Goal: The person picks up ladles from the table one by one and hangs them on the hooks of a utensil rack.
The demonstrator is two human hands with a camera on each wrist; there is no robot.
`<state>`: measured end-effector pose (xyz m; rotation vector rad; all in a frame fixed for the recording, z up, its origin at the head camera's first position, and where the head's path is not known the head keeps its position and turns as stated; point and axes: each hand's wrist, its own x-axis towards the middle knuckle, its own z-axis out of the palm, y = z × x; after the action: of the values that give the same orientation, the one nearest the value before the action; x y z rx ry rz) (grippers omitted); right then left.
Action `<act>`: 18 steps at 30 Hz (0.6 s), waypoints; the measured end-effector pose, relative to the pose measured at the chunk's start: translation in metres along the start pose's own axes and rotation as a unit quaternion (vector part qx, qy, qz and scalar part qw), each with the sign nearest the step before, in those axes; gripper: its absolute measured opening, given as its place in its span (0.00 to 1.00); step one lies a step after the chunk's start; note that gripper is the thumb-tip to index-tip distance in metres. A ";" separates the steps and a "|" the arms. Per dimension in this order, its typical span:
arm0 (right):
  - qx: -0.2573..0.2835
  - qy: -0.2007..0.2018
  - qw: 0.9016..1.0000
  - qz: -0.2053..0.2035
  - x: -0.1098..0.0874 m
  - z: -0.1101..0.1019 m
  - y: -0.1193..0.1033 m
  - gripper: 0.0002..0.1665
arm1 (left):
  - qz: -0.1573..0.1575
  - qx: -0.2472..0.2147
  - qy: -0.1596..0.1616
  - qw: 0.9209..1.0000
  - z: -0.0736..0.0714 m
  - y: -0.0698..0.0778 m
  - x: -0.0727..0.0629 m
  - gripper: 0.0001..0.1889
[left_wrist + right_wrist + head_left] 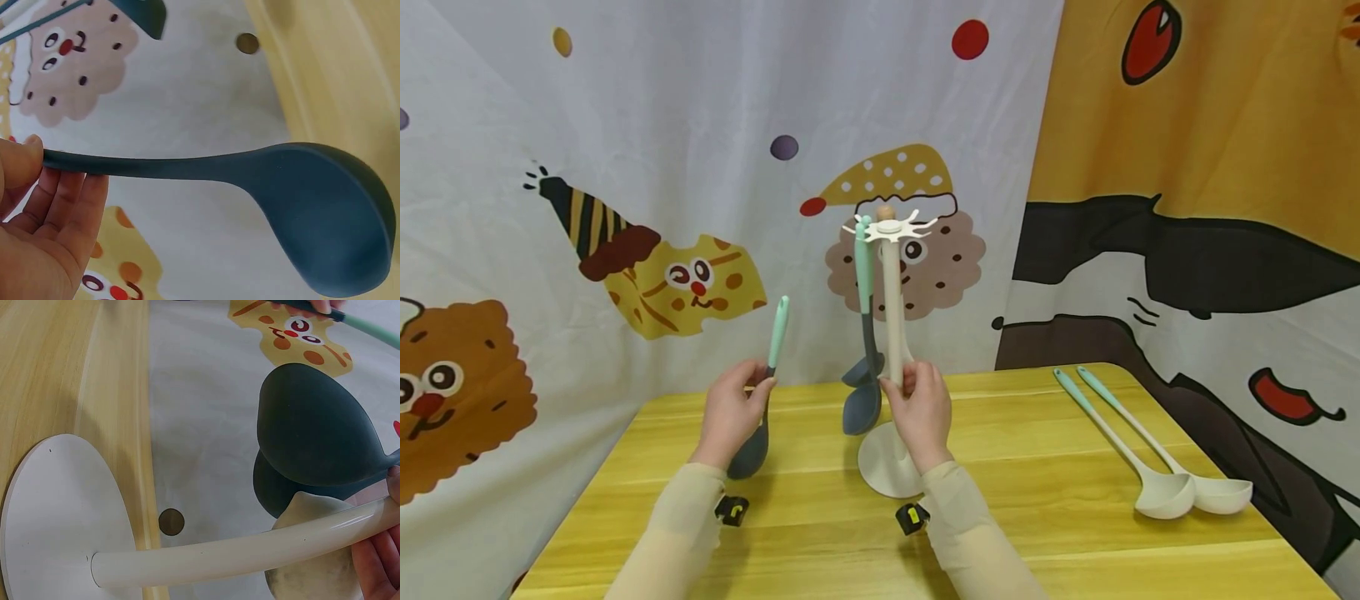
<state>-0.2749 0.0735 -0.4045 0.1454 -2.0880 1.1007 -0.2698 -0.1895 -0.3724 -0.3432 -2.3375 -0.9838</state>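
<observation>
My left hand (733, 412) pinches a dark ladle (250, 167) by its thin neck, with my thumb on one side and my fingers on the other. It is in front of me, to the left. Its bowl (748, 457) points down and its green handle (778, 332) points up, with the top leaning a bit to my right.

The rack (892, 308) is on the right of it, well apart. I think the side and the height both matter here: the hooks (891, 227) look higher than the tip of the handle. My left hand is far from the hooks. My right hand (922, 408) grips the pole (219, 562) low down, over the round base (874, 471).

A hung ladle (865, 279) is on the side nearest my left hand. A second bowl (856, 372) peeks out behind it, but I can't pick out its handle. From my right wrist, I see a pale bowl (315, 578), partly hidden by the pole. From my left wrist, the green handle is cut off. Any hole in its tip is too small to see.

Two white ladles (1167, 498) lie side by side on the table (1015, 500), far right. A cloth (700, 125) with funny pictures hangs behind.
</observation>
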 end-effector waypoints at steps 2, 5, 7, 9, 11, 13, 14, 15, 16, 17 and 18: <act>-0.001 0.001 1.000 -0.002 0.000 0.000 0.001 0.17 | 0.008 -0.008 0.004 1.000 -0.001 0.006 0.002 0.06; -0.003 0.001 1.000 -0.003 0.000 0.001 0.001 0.17 | 0.020 -0.016 0.008 1.000 -0.003 0.013 0.005 0.06; -0.002 0.001 1.000 -0.002 0.000 0.001 0.001 0.17 | 0.025 -0.019 0.010 0.999 -0.005 0.017 0.006 0.05; -0.001 -0.001 1.000 0.000 0.000 0.001 0.001 0.17 | 0.029 -0.023 0.011 0.999 -0.006 0.022 0.007 0.05; -0.002 -0.001 1.000 0.000 0.000 0.001 0.002 0.17 | 0.032 -0.026 0.010 0.999 -0.007 0.026 0.008 0.05; -0.003 -0.002 1.000 -0.001 0.000 0.001 0.002 0.17 | 0.033 -0.030 0.009 0.999 -0.008 0.030 0.009 0.05; -0.003 -0.003 1.000 0.000 0.001 0.001 0.002 0.17 | 0.035 -0.031 0.009 0.999 -0.009 0.032 0.010 0.05; -0.003 -0.003 1.000 0.000 0.001 0.001 0.002 0.17 | 0.036 -0.031 0.008 0.999 -0.009 0.034 0.010 0.05; -0.003 -0.003 1.000 0.000 0.001 0.001 0.002 0.17 | 0.037 -0.032 0.008 0.999 -0.010 0.036 0.011 0.05; -0.002 -0.005 1.000 0.001 0.001 0.001 0.002 0.17 | 0.038 -0.033 0.008 0.999 -0.010 0.038 0.011 0.05; -0.002 -0.005 1.000 0.002 0.001 0.001 0.001 0.17 | 0.038 -0.034 0.007 0.999 -0.010 0.040 0.012 0.05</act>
<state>-0.2766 0.0739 -0.4053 0.1460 -2.0994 1.1006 -0.2577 -0.1691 -0.3368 -0.4470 -2.2642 -1.0271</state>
